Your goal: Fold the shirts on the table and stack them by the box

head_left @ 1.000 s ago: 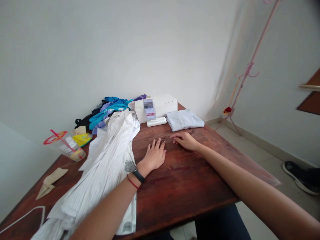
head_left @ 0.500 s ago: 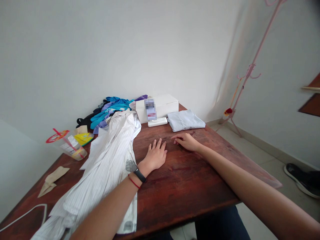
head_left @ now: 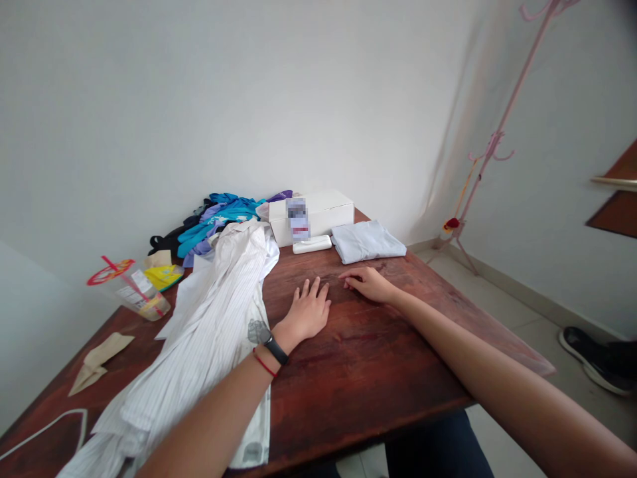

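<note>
The left hand (head_left: pixel 307 312) lies spread flat on the bench (head_left: pixel 343 378), the right hand (head_left: pixel 367 284) half-curled beside it, both posed as half a second ago. At left, the cup (head_left: pixel 135 293) holds a straw (head_left: pixel 110 266), its bottom hard to make out; the shirt (head_left: pixel 212 299), near the left hand, hides part of the clothes pile (head_left: pixel 233 210). Then come the closed box (head_left: pixel 331 215), its label (head_left: pixel 298 219) blurred, the folded cloth (head_left: pixel 369 240) beyond the right hand, and the shoe (head_left: pixel 590 358), cut off.

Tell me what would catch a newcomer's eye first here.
The striped white garment sprawled along the left of the dark wooden table stands out first. Beyond it, bright blue clothes lie heaped near the wall. The left hand rests palm-down on the table's middle.
</note>
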The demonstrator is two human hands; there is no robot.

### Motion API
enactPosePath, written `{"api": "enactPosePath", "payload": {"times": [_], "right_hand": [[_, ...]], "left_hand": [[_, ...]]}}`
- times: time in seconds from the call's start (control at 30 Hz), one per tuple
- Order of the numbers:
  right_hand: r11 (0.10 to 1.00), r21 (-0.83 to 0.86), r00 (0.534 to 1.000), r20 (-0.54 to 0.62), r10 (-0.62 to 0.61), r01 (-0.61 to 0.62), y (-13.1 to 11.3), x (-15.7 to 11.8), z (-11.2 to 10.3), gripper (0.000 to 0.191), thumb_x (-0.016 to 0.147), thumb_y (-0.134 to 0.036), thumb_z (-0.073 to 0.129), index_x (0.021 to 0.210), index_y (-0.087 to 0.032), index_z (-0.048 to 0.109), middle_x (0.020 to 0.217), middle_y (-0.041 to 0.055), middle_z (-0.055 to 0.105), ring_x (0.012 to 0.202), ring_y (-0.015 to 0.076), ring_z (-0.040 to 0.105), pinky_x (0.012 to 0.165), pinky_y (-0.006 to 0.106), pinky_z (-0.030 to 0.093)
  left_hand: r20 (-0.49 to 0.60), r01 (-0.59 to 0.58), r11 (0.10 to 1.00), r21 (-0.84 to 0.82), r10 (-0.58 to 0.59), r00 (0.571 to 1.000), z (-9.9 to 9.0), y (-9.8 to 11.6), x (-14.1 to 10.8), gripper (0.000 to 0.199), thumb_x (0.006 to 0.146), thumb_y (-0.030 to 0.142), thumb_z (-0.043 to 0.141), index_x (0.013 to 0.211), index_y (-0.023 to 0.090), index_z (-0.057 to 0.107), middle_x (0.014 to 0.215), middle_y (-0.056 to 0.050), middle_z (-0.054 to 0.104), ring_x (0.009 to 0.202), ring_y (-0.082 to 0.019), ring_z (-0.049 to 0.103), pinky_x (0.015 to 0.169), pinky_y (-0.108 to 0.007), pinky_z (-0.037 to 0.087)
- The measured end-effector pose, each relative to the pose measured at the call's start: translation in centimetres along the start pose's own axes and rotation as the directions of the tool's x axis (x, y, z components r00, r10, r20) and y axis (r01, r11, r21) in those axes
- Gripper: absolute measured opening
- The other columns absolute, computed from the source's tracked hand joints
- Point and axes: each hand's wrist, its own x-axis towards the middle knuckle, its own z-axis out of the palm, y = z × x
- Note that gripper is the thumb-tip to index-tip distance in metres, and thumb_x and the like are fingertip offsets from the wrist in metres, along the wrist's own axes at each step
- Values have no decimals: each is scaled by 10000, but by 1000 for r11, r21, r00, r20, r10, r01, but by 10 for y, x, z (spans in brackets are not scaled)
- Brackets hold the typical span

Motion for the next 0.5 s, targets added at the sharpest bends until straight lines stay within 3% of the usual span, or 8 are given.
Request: {"api": "enactPosePath", "payload": {"times": [0.5], "right_hand": [[1000, 12, 1000, 10, -12, 12, 2, 0, 1, 319, 917, -235, 522, 1109, -169, 768, 865, 44, 781, 775, 186, 699, 754, 276, 521]], "left_hand": [[-42, -12, 999, -30, 11, 999, 2, 0, 1, 531, 1046, 325, 348, 1535, 129, 413, 1634, -194, 311, 1476, -430, 318, 1133, -624, 337]]}}
